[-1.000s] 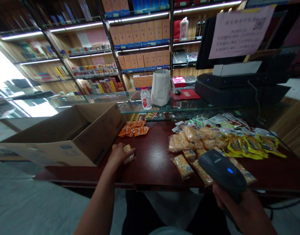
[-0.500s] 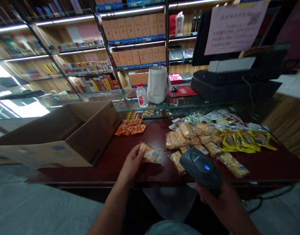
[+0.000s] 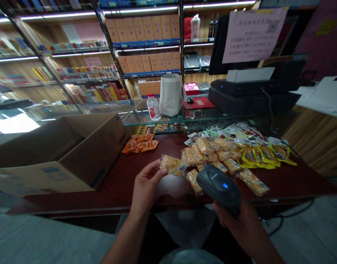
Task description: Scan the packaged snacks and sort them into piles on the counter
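Note:
Between the thumb and fingers of my left hand [image 3: 148, 179] is a clear-wrapped snack pack [image 3: 171, 165], golden and lumpy, with a barcode label at its right end. My right hand [image 3: 240, 220] grips a dark barcode scanner [image 3: 219, 187] that shows a blue light; its head points up and left, toward the snacks. Right of the held pack lies a heap of similar wrapped snacks [image 3: 196, 154], partly hidden behind the scanner. One more pack [image 3: 253, 182] rests to the scanner's right on the dark red table [image 3: 168, 194].
A large open carton [image 3: 83, 161] stands at the left. Orange sachets [image 3: 141, 143] lie beside it. Yellow-edged packets [image 3: 259, 156] are at the right. Behind, a glass counter holds a bottle [image 3: 153, 108], a white bag [image 3: 170, 95] and a black register [image 3: 253, 95]. A cable hangs at the lower right.
My left hand has raised and turned the snack pack, bringing it closer to the heap, its fingers now more visible. The scanner stays in my right hand. The whole view has shifted slightly.

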The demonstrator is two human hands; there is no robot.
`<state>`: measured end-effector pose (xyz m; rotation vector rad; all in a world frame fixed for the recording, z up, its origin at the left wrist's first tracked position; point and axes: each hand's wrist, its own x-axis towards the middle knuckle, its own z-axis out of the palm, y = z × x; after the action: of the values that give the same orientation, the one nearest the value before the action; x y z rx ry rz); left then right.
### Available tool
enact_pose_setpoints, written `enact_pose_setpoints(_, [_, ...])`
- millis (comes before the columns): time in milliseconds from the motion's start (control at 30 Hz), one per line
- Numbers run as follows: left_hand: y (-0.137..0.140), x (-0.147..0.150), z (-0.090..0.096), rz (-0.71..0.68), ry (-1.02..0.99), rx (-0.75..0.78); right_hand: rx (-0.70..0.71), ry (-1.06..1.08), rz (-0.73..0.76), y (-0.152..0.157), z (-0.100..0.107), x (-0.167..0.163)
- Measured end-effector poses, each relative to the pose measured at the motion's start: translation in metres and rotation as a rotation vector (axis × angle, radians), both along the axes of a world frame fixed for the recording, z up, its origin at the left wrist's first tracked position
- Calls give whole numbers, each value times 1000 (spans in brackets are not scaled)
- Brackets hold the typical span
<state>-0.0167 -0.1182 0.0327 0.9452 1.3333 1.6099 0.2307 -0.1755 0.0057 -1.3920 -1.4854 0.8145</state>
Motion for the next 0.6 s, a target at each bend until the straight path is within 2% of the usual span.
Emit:
enact_pose_setpoints(167, [1,4,4,44,83,101,-15,11,72,-2,8,-4])
enact_pose_setpoints(333, [2,7,3,36,94,89,48,37,60,-2,11,-8])
enact_pose_setpoints(600, [4,12,4,28,115,84,50,15,79,-2,8,-2])
